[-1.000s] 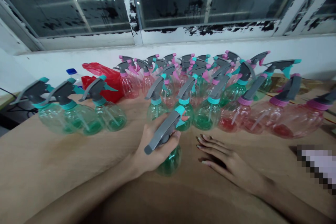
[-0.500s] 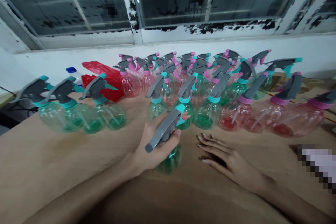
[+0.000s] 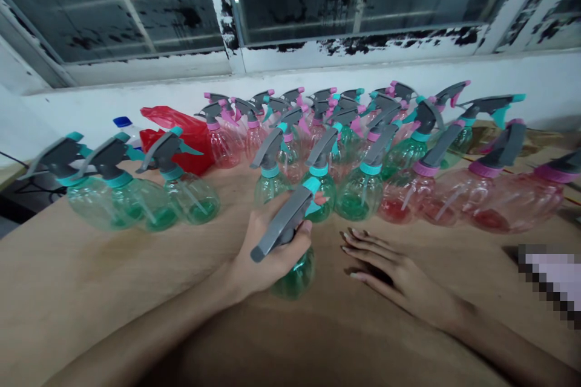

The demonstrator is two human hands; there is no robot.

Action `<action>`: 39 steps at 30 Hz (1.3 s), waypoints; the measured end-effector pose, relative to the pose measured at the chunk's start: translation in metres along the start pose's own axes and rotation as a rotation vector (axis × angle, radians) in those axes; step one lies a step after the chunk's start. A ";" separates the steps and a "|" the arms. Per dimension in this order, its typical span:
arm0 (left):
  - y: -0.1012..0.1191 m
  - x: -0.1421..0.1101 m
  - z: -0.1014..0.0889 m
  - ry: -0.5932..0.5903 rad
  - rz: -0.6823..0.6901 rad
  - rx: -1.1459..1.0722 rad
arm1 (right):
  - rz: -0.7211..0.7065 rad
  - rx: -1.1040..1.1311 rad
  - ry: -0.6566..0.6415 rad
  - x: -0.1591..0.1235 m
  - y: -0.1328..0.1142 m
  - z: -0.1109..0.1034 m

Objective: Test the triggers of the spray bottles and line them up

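Observation:
My left hand is wrapped round the neck of a green spray bottle, just below its grey trigger head with a turquoise nozzle. The bottle stands upright in front of me, its nozzle pointing away; my fingers hide its collar. My right hand lies palm down on the wooden table, fingers stretched out and holding nothing. Just beyond it are a green spray bottle with a turquoise collar and a pink spray bottle with a pink collar.
Three green spray bottles stand at the left. Several pink and green ones crowd the back by the wall. Behind the left group are a red plastic bag and a blue-capped bottle. A pixelated pale object lies at the right.
Both hands and the held spray bottle keep their places. Only the camera view has shifted slightly.

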State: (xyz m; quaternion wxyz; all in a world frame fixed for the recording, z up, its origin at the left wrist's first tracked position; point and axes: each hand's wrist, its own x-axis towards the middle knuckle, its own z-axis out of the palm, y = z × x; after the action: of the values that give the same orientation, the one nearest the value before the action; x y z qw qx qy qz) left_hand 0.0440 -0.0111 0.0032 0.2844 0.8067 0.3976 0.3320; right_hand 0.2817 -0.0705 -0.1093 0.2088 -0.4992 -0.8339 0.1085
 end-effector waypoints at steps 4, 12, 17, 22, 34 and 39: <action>0.000 0.001 0.000 0.005 0.011 -0.006 | -0.008 -0.014 -0.012 -0.001 0.003 0.003; 0.001 0.002 -0.004 0.001 0.076 -0.044 | -0.009 0.006 0.037 0.000 0.001 0.002; 0.004 0.002 -0.005 -0.003 0.103 -0.038 | -0.014 0.021 0.060 -0.001 0.002 0.003; 0.005 0.004 -0.007 0.025 0.178 0.033 | -0.018 0.008 0.047 -0.001 0.003 0.004; 0.001 0.000 -0.004 0.031 0.153 -0.018 | -0.032 -0.015 0.038 -0.002 0.004 0.004; 0.000 0.000 -0.003 0.033 0.144 -0.016 | -0.020 -0.006 0.040 -0.001 0.001 0.002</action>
State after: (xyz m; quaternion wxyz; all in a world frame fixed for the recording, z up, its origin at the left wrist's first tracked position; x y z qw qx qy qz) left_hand 0.0416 -0.0103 0.0056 0.2597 0.8253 0.3404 0.3682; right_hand 0.2822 -0.0705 -0.1121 0.2249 -0.4934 -0.8349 0.0941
